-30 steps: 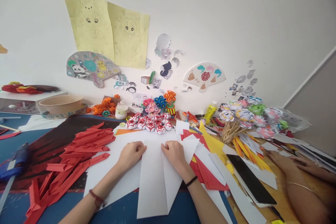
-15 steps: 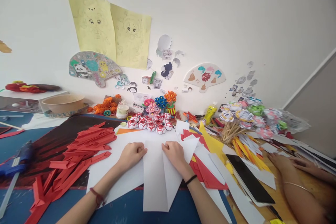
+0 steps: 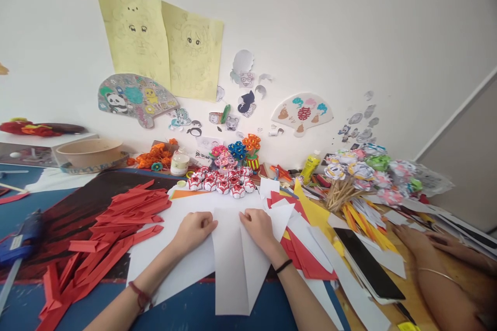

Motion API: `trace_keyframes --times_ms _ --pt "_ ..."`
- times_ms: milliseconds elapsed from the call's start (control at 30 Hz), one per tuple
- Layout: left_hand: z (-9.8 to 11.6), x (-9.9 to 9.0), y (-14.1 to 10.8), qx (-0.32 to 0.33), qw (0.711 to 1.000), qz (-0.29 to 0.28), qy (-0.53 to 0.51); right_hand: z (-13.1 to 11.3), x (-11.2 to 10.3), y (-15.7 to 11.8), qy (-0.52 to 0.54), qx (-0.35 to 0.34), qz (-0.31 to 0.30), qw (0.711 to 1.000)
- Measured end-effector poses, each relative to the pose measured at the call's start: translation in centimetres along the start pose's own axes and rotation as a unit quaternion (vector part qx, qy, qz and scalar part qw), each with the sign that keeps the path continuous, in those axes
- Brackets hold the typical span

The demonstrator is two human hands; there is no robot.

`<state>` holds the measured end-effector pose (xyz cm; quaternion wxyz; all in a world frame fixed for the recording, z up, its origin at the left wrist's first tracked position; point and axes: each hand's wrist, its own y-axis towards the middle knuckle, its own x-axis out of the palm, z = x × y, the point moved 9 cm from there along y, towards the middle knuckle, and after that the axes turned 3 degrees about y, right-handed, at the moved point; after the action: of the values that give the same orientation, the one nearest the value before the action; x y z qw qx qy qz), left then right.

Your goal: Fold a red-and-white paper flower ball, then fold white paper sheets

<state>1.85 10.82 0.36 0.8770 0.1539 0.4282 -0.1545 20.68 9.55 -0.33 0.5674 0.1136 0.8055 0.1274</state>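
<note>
A white sheet of paper (image 3: 230,269) with a lengthwise crease hangs between my hands over the table's near edge. My left hand (image 3: 196,230) pinches its upper left edge between thumb and curled fingers. On the other side, my right hand (image 3: 257,225) grips the paper near its top, right of the crease. The lower end of the sheet is free. More white paper (image 3: 174,264) lies flat beneath. Just beyond my hands sit several red and white folded paper balls (image 3: 222,184).
Red folded strips (image 3: 112,238) are heaped at left, beside a blue glue gun (image 3: 23,240). A phone (image 3: 367,264), red and yellow paper (image 3: 310,212) and paper flowers on sticks (image 3: 345,173) lie to the right. Another person's hands and arms (image 3: 421,248) rest at far right.
The view has shifted slightly. The lower end of the held sheet has swung a little to the right; both hands keep their grip in nearly the same place.
</note>
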Motion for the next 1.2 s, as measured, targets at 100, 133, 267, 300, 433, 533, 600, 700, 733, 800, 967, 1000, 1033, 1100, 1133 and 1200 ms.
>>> trace_keyframes --times_ms 100,133,267,300,433,533,600,700,733,800,967,1000,1033,1100,1133,1200 --pt "0.3 0.2 -0.1 0.01 1.0 -0.018 -0.004 0.0 -0.4 0.0 0.003 0.0 0.008 1.0" --pt "0.4 0.2 -0.1 0.01 1.0 -0.02 -0.005 0.0 -0.5 0.0 0.004 -0.001 0.011 1.0" --pt "0.0 0.0 0.1 -0.004 1.0 0.005 -0.003 -0.3 -1.3 -0.1 -0.001 0.003 0.026 1.0" --pt "-0.1 -0.1 0.1 -0.007 1.0 0.013 -0.004 -0.4 -1.3 -0.2 -0.004 0.005 0.029 1.0" --pt "-0.5 -0.1 0.2 -0.014 0.999 0.027 -0.011 -1.1 -0.8 -0.5 -0.011 0.001 0.016 1.0" --pt "-0.6 -0.1 0.2 -0.018 0.999 0.034 -0.007 -1.3 -0.4 -0.7 -0.014 -0.007 0.009 1.0" --pt "-0.6 -0.1 0.1 -0.021 0.999 0.035 -0.002 -1.3 -0.3 -0.7 -0.016 -0.009 0.007 1.0" --pt "-0.7 0.0 0.0 -0.024 0.999 0.033 0.006 -1.2 -0.3 -0.7 -0.019 -0.013 0.006 1.0" --pt "-0.7 0.0 0.0 -0.024 0.999 0.032 0.008 -1.2 -0.2 -0.7 -0.019 -0.014 0.005 1.0" --pt "-0.7 0.1 0.0 -0.024 0.999 0.03 0.01 -1.2 -0.2 -0.7 -0.019 -0.015 0.004 1.0" --pt "-0.7 0.1 -0.1 -0.019 1.0 0.024 0.006 -1.1 -0.1 -0.7 -0.017 -0.014 0.004 1.0" --pt "-0.6 0.1 -0.1 -0.017 1.0 0.022 0.005 -1.1 -0.1 -0.7 -0.016 -0.013 0.004 1.0" --pt "-0.6 0.1 -0.1 -0.016 1.0 0.021 0.003 -1.1 -0.1 -0.7 -0.015 -0.013 0.004 1.0" --pt "-0.6 0.1 -0.1 -0.016 1.0 0.019 0.001 -1.1 -0.1 -0.6 -0.013 -0.013 0.003 1.0" --pt "-0.6 0.1 -0.1 -0.016 1.0 0.02 0.001 -1.1 -0.1 -0.6 -0.012 -0.013 0.002 1.0" --pt "-0.6 0.0 -0.1 -0.017 1.0 0.022 -0.002 -1.1 -0.2 -0.6 -0.008 -0.012 0.001 1.0"
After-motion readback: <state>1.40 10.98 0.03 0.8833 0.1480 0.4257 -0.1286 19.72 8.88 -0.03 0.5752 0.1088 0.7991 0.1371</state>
